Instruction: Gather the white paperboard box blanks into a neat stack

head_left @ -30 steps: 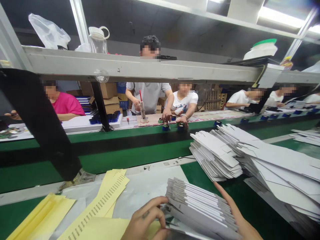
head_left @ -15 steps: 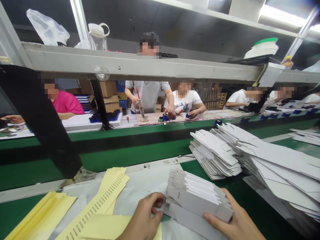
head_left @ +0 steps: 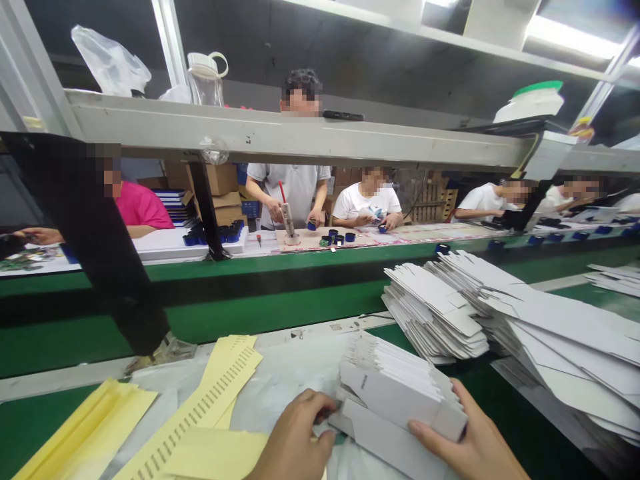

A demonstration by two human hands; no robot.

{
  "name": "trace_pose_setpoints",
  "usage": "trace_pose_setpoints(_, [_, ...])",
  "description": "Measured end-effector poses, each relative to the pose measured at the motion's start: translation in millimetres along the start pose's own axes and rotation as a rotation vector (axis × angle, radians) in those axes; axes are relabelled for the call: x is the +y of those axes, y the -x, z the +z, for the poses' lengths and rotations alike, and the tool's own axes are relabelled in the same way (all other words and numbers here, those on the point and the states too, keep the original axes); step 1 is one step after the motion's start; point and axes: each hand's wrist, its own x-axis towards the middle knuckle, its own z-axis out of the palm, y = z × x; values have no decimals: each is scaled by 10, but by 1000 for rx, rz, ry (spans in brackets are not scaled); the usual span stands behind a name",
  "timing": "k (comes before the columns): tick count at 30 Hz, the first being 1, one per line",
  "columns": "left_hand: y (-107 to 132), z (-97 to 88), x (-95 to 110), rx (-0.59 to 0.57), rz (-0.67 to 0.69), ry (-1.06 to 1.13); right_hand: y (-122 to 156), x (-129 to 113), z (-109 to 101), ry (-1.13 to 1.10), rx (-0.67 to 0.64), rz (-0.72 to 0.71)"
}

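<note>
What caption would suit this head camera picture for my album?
Two hands, left hand and right hand, grip a stack of flat white cartons beside yellow label sheets.

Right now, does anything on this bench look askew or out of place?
Yes. The big pile of flat white cartons at right has slumped into a loose fan. The yellow label strips lie crooked and overlapping. The stack between both hands looks even.

Landmark: held stack of flat cartons (head_left: 395, 387). Left hand (head_left: 295, 440) at its left end, right hand (head_left: 470, 447) at its right. Label strips (head_left: 200, 407) lie left; larger carton piles (head_left: 440, 313) behind-right; conveyor (head_left: 250, 287) behind.
</note>
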Motion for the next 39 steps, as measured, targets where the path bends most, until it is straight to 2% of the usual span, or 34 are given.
trace_pose_setpoints(6, [51, -48, 259, 125, 26, 111, -1, 24, 11, 11, -32, 10])
trace_pose_setpoints(10, [66, -62, 385, 118, 36, 193, -40, 98, -9, 25, -92, 19])
trace_pose_setpoints(15, [58, -94, 396, 106, -39, 279, -105, 241, -68, -60, -247, -84])
trace_pose_setpoints(18, [76, -97, 365, 68, -10, 269, -146, 351, -74, -161, -226, -146])
trace_pose_setpoints(22, [114, -86, 336, 34, -55, 260, -173, 457, -65, -244, -210, -142])
trace_pose_setpoints(25, [125, -77, 316, 14, -32, 274, -110, 370, -70, -300, -249, -171])
trace_pose_setpoints(31, [120, -47, 245, 6, -6, 263, 111, -31, -76, -15, -144, -24])
trace_pose_setpoints(37, [153, -45, 216, 27, 35, 365, 80, -53, -102, -25, -240, -52])
trace_pose_setpoints(39, [182, -70, 200, 79, 63, 385, 111, -64, -118, -56, -200, -30])
